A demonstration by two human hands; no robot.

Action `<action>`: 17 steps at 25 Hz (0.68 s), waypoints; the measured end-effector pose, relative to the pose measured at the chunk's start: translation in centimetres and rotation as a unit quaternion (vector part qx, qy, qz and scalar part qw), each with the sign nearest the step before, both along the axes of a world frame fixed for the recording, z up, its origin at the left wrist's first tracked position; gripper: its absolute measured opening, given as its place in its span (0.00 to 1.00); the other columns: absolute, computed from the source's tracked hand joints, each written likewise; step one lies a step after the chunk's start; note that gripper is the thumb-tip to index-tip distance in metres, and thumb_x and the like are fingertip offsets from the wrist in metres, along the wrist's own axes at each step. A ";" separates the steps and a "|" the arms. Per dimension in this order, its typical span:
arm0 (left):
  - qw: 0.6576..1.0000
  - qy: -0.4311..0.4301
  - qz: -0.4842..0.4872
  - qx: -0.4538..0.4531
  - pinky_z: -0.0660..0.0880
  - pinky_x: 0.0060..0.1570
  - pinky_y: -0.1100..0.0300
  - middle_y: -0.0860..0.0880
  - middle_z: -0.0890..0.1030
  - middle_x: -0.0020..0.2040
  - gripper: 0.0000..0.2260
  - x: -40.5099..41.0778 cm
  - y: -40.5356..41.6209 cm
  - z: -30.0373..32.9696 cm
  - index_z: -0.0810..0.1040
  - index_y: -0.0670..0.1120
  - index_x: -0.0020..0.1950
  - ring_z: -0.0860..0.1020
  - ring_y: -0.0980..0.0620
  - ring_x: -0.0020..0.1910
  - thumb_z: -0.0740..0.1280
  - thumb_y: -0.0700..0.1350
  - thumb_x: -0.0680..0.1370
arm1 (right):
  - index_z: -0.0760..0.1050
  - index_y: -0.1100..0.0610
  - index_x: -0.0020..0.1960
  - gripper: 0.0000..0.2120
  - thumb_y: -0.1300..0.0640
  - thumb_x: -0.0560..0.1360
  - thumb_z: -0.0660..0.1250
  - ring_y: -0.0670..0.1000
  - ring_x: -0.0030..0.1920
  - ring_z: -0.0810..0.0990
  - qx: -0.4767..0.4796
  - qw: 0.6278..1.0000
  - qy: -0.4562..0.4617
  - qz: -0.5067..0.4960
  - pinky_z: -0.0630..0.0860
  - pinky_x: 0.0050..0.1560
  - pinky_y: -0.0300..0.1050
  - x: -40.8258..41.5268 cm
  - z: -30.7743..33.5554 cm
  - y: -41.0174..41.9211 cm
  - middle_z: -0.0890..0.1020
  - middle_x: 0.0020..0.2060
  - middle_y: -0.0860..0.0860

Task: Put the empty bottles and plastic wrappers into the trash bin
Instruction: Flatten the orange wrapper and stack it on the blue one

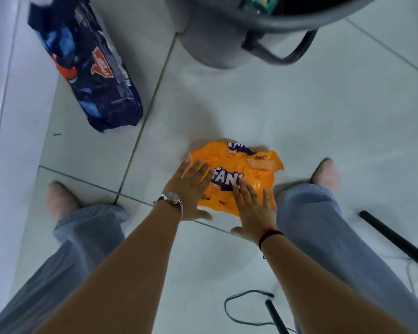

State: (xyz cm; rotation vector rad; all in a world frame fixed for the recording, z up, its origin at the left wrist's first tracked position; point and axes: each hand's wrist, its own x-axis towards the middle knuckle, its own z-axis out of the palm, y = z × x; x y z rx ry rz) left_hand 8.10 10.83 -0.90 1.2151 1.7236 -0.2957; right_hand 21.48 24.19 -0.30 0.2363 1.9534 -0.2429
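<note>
An orange plastic wrapper (251, 165) with purple lettering lies crumpled on the white tiled floor between my feet. My left hand (191, 189), with a wristwatch, rests flat on its left side with fingers spread. My right hand (251, 208), with a dark wrist band, lies with spread fingers on its lower right part. Neither hand grips it. A dark blue plastic wrapper (89, 68) lies on the floor at the upper left. The grey trash bin (212, 39) stands at the top centre, its dark opening partly cut off by the frame.
A black handle (285, 54) hangs at the bin's right side. Two black rods (396, 239) and a dark cord (239, 309) lie on the floor at the lower right. A white wall or cabinet (0, 141) runs along the left. My legs in grey trousers flank the orange wrapper.
</note>
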 end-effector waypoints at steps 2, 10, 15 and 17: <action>1.000 -0.016 -0.024 -0.007 0.34 0.72 0.47 0.45 0.38 0.77 0.47 1.9 -0.7 -2.0 0.36 0.44 0.76 0.37 0.44 0.75 0.61 0.66 0.72 | 0.42 0.59 0.76 0.41 0.52 0.75 0.66 0.61 0.76 0.50 0.032 0.999 0.017 -0.024 0.49 0.72 0.65 1.5 -2.0 -0.9 0.48 0.77 0.59; 0.986 0.109 -0.007 0.123 0.76 0.57 0.49 0.46 0.79 0.63 0.34 3.3 -1.5 -4.9 0.74 0.49 0.65 0.77 0.46 0.62 0.78 0.54 0.61 | 0.65 0.57 0.64 0.38 0.61 0.58 0.79 0.66 0.52 0.82 0.038 0.986 0.163 0.002 0.74 0.48 0.71 2.6 -2.0 -1.2 0.82 0.57 0.62; 0.942 0.199 -0.001 0.272 0.71 0.63 0.46 0.45 0.80 0.61 0.34 -0.8 -5.0 -3.2 0.64 0.47 0.65 0.79 0.44 0.59 0.76 0.50 0.64 | 0.65 0.55 0.63 0.42 0.62 0.54 0.81 0.66 0.48 0.84 0.032 0.985 0.171 -0.015 0.77 0.43 0.68 -0.2 1.1 -2.1 0.84 0.53 0.61; 0.919 0.236 0.002 0.317 0.48 0.74 0.47 0.41 0.67 0.72 0.24 -4.1 -7.1 -2.1 0.55 0.45 0.73 0.66 0.42 0.71 0.59 0.48 0.79 | 0.65 0.54 0.64 0.38 0.62 0.58 0.78 0.64 0.47 0.84 0.012 0.976 0.216 -0.018 0.78 0.44 0.66 -2.8 2.7 -3.7 0.85 0.52 0.60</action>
